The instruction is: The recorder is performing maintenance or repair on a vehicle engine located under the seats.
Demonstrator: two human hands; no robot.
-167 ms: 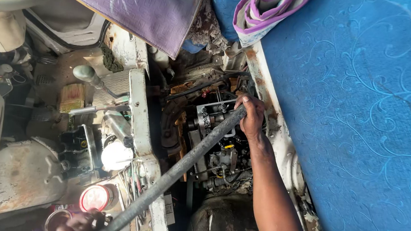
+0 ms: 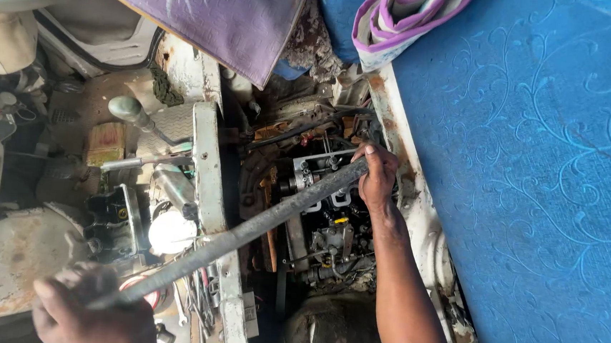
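A long dark metal bar (image 2: 244, 233) runs diagonally from the lower left up to the open engine bay (image 2: 317, 215). My left hand (image 2: 91, 314) grips its near end at the bottom left. My right hand (image 2: 377, 175) holds the far end, pressed down among the engine parts beside a rusty white frame rail (image 2: 418, 201).
A blue patterned cushion (image 2: 535, 173) fills the right side. A purple cloth (image 2: 216, 15) and a folded purple-and-white fabric (image 2: 402, 17) lie at the top. A gear lever (image 2: 134, 113), a white frame bar (image 2: 208, 179), loose spanners (image 2: 192, 300) and a glowing lamp (image 2: 171, 231) sit at left.
My left hand has come further into view at the bottom left, still on the bar. My right hand stays at the bar's far end.
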